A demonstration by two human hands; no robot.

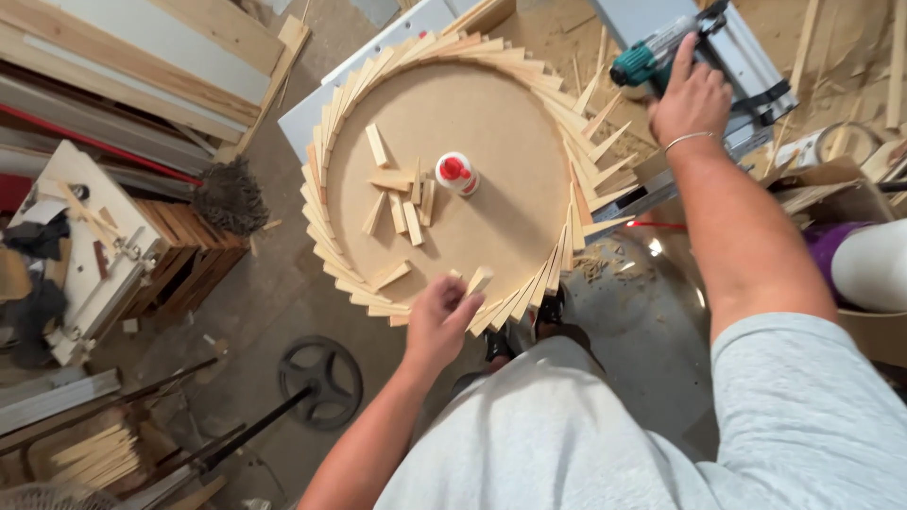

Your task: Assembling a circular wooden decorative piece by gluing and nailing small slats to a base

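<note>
Fingers of the left hand [437,321] pinch a small wood strip [478,280] at the round board [453,179]'s lower rim, angled to match the overlapping ring. At upper right, the right hand [693,99] wraps a nail gun [652,59]. A glue bottle [456,174] stands mid-board.

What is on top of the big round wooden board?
A white glue bottle with a red cap and loose small wooden pieces lie on the round wooden board. Overlapping wooden slats cover its edge, hiding the rim beneath.
</note>
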